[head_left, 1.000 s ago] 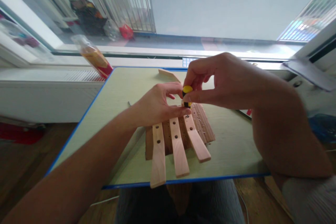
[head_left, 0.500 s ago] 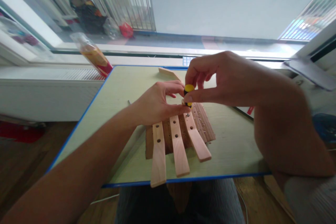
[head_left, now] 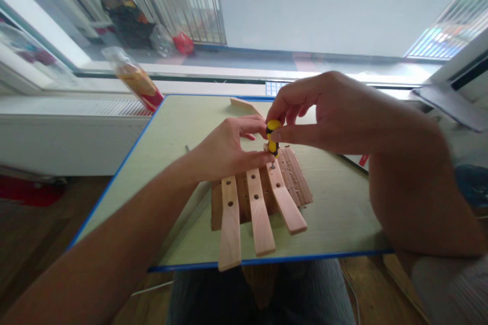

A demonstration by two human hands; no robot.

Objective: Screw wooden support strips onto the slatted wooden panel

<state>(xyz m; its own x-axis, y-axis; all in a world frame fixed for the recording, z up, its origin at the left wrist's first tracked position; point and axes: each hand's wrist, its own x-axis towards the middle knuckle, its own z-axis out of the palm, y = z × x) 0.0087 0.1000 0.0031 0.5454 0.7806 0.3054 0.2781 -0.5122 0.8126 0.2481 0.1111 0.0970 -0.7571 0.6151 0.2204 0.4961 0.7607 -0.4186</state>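
A short yellow-and-black screwdriver (head_left: 273, 146) stands nearly upright, its tip at a screw (head_left: 273, 165) in the rightmost wooden piece (head_left: 288, 203). My right hand (head_left: 324, 111) pinches the top of its handle between thumb and fingers. From the left, my left hand (head_left: 232, 150) closes its thumb and index finger about the lower handle. Two more pale wooden pieces, a middle one (head_left: 262, 228) and a left one (head_left: 230, 238), lie alongside, each with two dark holes. All three rest on a brown wooden board (head_left: 301, 183) with many small holes.
Beneath the board is a pale green table (head_left: 335, 213) with a blue edge. Another wooden piece (head_left: 244, 105) lies near its far edge. A thin metal rod (head_left: 187, 148) shows beside my left wrist. A plastic packet (head_left: 139, 81) leans at the window sill.
My right hand has shifted slightly left with its grip on the screwdriver top, and more of the handle shows. My left hand and the wooden pieces have stayed in place.
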